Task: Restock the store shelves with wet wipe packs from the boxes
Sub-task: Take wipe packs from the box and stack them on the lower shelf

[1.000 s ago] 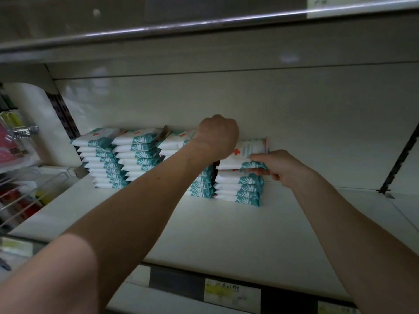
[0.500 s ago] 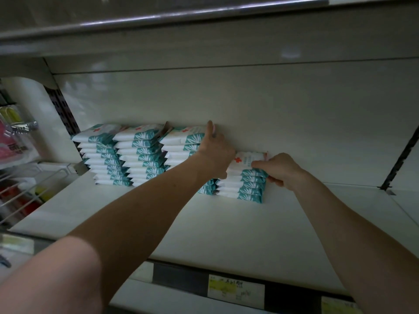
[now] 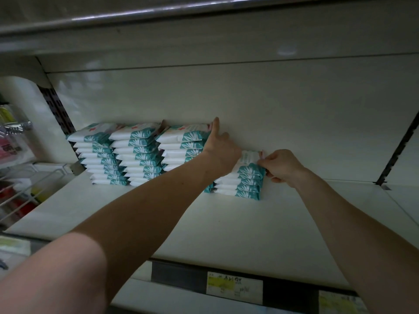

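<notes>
The restocking is partly done. On the white shelf (image 3: 226,223), three tall stacks (image 3: 138,152) of teal-and-white wet wipe packs stand side by side against the back wall, left of the middle of the frame. All three rise to about the same height, so they look finished.

Just right of them, at the centre of the frame, you are building a fourth, short stack (image 3: 247,184). It has about five packs and reaches roughly half the height of its neighbours.

Your right hand (image 3: 281,166) pinches the right end of the top pack (image 3: 248,162) on that stack, which lies flat on the ones below. This looks like the last squaring-up of a pack that has just been placed.

Your left hand (image 3: 223,150) is just left of it. One straight finger is laid up against the right end of the nearest tall stack, and the hand grips nothing that shows. Its other fingers are hidden behind its back. The two hands are near each other but do not touch.

As for what is left, the short stack probably needs several more packs to match the others. No packs stand on the shelf from there to the right edge of the frame. The supply boxes are out of view, so you cannot tell how much stock remains. The price labels (image 3: 234,284) on the front rail at the bottom of the frame are too blurred to read.
</notes>
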`<state>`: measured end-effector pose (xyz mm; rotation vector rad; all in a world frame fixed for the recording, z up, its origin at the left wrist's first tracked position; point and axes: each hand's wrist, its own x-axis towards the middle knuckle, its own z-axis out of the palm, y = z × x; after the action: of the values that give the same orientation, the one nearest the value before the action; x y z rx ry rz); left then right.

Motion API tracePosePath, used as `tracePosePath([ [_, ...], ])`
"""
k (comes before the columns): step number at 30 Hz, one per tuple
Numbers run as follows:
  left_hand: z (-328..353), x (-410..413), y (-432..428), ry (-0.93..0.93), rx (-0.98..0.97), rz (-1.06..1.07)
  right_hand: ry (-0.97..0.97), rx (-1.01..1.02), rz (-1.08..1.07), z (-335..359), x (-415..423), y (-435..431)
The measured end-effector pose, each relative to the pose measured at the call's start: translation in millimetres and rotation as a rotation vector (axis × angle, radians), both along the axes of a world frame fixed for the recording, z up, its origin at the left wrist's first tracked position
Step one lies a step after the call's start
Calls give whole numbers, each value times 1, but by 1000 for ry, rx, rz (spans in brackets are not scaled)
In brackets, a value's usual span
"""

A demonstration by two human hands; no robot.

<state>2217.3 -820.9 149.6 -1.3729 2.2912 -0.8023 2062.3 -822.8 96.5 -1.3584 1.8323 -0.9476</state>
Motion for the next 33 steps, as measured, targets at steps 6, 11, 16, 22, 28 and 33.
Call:
tracePosePath([
  [6,-4,-7,-5,43,-7,32,-35,42,-13,-1,4,1],
  [11,-7,-4,-8,44,-16,35,-55,49,8,-6,5,1],
  [16,-10,-2,-7,29,-16,31,386,-152,-1,0,4,3],
  [22,-19,-5,-8,4,-39,75,716,-220,312,3,14,8],
  [28,-22,-7,-4,16,-84,106,769,-233,267,-1,18,14],
  [33,-15,-11,11,41,-99,96,848,-264,218,16,18,25],
])
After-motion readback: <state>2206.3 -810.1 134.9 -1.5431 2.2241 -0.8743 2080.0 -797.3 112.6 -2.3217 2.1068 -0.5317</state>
